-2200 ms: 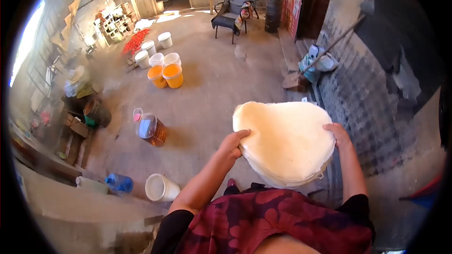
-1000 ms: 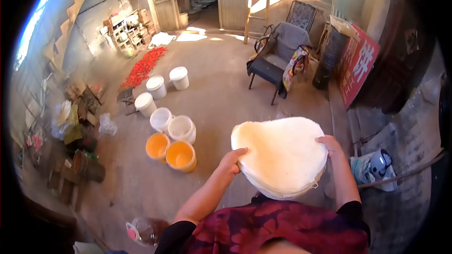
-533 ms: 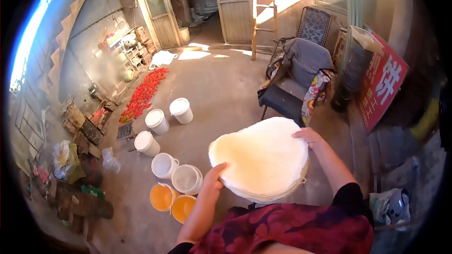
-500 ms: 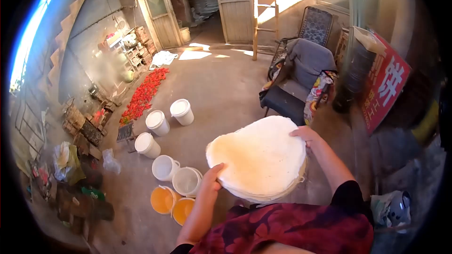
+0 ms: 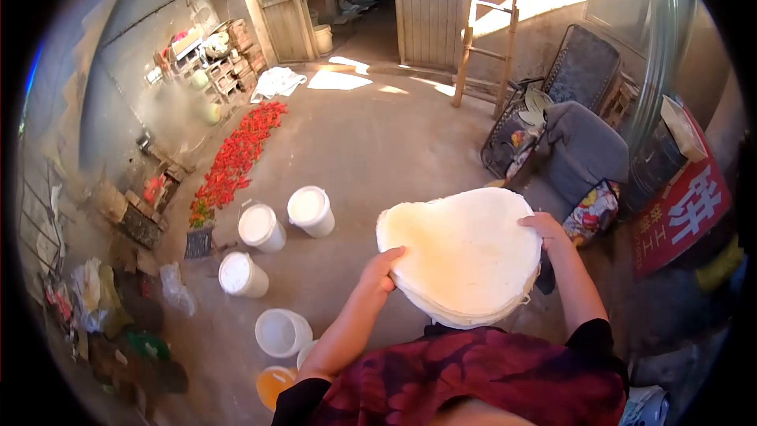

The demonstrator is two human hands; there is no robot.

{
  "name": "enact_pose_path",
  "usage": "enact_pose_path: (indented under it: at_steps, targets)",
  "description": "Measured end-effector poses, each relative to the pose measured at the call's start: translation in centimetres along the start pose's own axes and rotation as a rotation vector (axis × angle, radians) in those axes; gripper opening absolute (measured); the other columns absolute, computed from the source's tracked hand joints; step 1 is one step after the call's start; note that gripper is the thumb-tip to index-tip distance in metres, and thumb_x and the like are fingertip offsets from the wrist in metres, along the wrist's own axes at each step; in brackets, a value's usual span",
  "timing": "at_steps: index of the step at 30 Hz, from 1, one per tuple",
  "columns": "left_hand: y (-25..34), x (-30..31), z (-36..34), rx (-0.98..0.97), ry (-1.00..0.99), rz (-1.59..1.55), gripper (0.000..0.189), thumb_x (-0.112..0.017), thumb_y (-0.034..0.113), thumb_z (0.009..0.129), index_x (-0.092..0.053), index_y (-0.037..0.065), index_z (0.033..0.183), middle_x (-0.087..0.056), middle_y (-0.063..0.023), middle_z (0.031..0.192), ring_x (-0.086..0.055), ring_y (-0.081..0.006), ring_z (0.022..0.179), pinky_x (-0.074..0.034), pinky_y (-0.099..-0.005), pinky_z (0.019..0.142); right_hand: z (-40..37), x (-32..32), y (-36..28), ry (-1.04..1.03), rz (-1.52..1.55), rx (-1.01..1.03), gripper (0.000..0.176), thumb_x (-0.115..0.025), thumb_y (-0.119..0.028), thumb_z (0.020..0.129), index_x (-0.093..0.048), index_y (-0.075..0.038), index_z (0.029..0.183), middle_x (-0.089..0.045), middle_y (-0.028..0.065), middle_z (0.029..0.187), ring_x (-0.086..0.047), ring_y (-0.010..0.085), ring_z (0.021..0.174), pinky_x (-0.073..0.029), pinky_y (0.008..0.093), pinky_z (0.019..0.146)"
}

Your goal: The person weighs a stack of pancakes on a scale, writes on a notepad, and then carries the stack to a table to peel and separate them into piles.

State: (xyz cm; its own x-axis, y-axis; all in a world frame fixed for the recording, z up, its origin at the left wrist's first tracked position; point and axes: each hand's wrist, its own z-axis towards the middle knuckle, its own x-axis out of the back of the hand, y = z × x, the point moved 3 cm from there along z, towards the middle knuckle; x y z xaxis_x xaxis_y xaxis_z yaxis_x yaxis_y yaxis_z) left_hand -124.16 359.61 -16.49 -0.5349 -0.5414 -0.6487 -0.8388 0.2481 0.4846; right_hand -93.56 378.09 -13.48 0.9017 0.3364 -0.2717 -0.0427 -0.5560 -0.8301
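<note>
Left, on the floor [image 5: 347,138]: spread red peppers [image 5: 240,154], three white lidded buckets [image 5: 243,274] and an orange-lined bucket [image 5: 274,383], partly hidden by the sleeve. Centre: the left hand [image 5: 382,268] pinches the near-left edge of a stack of thin, pale round sheets [image 5: 465,252], thumb on top; its fingers below are mostly hidden. The stack is in the air before the torso. Right: the right hand [image 5: 550,230] pinches the opposite edge likewise, beside a draped chair [image 5: 583,150]. For a sound carry, both edges are best held level, with the fingers well under the rim, since the sheets seem limp and could slide or fold. Compared with the earlier frame, the buckets lie lower in view, only one orange-lined bucket shows, and stack and chair appear farther right; the grip is unchanged.
</note>
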Motion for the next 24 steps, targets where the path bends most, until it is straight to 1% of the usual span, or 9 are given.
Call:
enact_pose_path:
  at_steps: [5, 7, 8, 10, 11, 14, 17, 20, 24]
  targets:
    - [6.6, -2.4, 11.9, 0.043, -0.022, -0.031, 0.044, -0.056, 0.007, 0.076, -0.039, -0.003, 0.116, -0.049, -0.018, 0.112, -0.05, -0.0312, 0.1, -0.041, -0.0461, 0.086, 13.7, -0.9, -6.8, 0.115, -0.166, 0.028, 0.03, -0.056, -0.001, 0.068, -0.053, 0.011, 0.096, -0.06, 0.0206, 0.086, -0.061, 0.0312, 0.071, -0.05, 0.0415, 0.069]
    - [11.9, -3.6, 16.8, 0.001, 0.001, -0.015, 0.044, -0.056, 0.008, 0.076, -0.039, -0.003, 0.116, -0.049, -0.0176, 0.113, -0.05, -0.031, 0.101, -0.041, -0.0461, 0.086, 20.0, -2.9, -9.5, 0.137, -0.206, 0.064, 0.031, -0.057, -0.001, 0.068, -0.053, 0.012, 0.095, -0.06, 0.0204, 0.084, -0.061, 0.0312, 0.068, -0.05, 0.0417, 0.067]
    - [13.5, -3.2, 18.6, -0.007, 0.037, -0.011, 0.045, -0.056, 0.008, 0.076, -0.039, -0.003, 0.116, -0.049, -0.0175, 0.113, -0.05, -0.0309, 0.101, -0.041, -0.0461, 0.086, 22.5, -4.4, -10.8, 0.03, -0.166, 0.042, 0.029, -0.057, -0.001, 0.068, -0.054, 0.012, 0.093, -0.06, 0.02, 0.083, -0.061, 0.0312, 0.068, -0.05, 0.0418, 0.066]
    - [17.6, -3.2, 21.6, -0.04, 0.14, -0.029, 0.046, -0.057, 0.009, 0.076, -0.039, -0.003, 0.116, -0.048, -0.0172, 0.113, -0.05, -0.0306, 0.101, -0.042, -0.0454, 0.085, 28.6, -7.4, -12.9, -0.022, -0.074, -0.057, 0.026, -0.058, -0.003, 0.068, -0.056, 0.01, 0.091, -0.061, 0.0192, 0.082, -0.062, 0.0296, 0.068, -0.051, 0.0401, 0.066]
    - [19.7, -3.1, 22.8, -0.092, 0.074, -0.038, 0.047, -0.058, 0.01, 0.075, -0.04, -0.002, 0.116, -0.048, -0.0172, 0.113, -0.049, -0.0307, 0.102, -0.041, -0.0454, 0.086, 31.6, -8.3, -13.7, -0.044, -0.06, -0.058, 0.026, -0.058, -0.003, 0.068, -0.057, 0.009, 0.091, -0.061, 0.019, 0.082, -0.062, 0.0288, 0.069, -0.051, 0.0398, 0.065]
    - [26.3, -3.3, 26.2, -0.137, 0.104, -0.048, 0.047, -0.059, 0.01, 0.074, -0.04, -0.001, 0.116, -0.049, -0.0169, 0.113, -0.048, -0.0315, 0.103, -0.04, -0.0457, 0.087, 41.3, -12.7, -17.5, -0.099, -0.256, 0.021, 0.029, -0.06, -0.004, 0.068, -0.056, 0.009, 0.093, -0.061, 0.0188, 0.082, -0.062, 0.0275, 0.07, -0.051, 0.0392, 0.065]
    - [33.4, -2.8, 32.2, -0.171, 0.165, -0.088, 0.048, -0.059, 0.01, 0.074, -0.04, -0.001, 0.116, -0.049, -0.0165, 0.113, -0.048, -0.0321, 0.104, -0.04, -0.046, 0.088, 49.3, -18.1, -21.6, -0.077, -0.337, -0.003, 0.03, -0.061, -0.005, 0.068, -0.056, 0.009, 0.093, -0.061, 0.0179, 0.083, -0.062, 0.0264, 0.07, -0.051, 0.0385, 0.065]
    - [39.7, -2.0, 37.9, -0.16, 0.238, -0.092, 0.048, -0.059, 0.013, 0.075, -0.04, 0.0, 0.117, -0.048, -0.0165, 0.114, -0.047, -0.0322, 0.104, -0.039, -0.0458, 0.088, 56.9, -21.3, -23.8, -0.135, -0.245, -0.063, 0.029, -0.061, -0.005, 0.068, -0.056, 0.01, 0.092, -0.061, 0.0179, 0.083, -0.062, 0.0262, 0.07, -0.051, 0.0375, 0.065]
    - [48.4, -3.6, 48.8, -0.139, 0.122, -0.035, 0.048, -0.059, 0.016, 0.076, -0.04, 0.0, 0.116, -0.049, -0.0162, 0.114, -0.048, -0.0308, 0.104, -0.039, -0.0454, 0.088, 66.7, -23.3, -29.2, -0.028, -0.201, -0.055, 0.03, -0.061, -0.002, 0.068, -0.055, 0.011, 0.093, -0.06, 0.0197, 0.084, -0.062, 0.0274, 0.07, -0.052, 0.0384, 0.065]
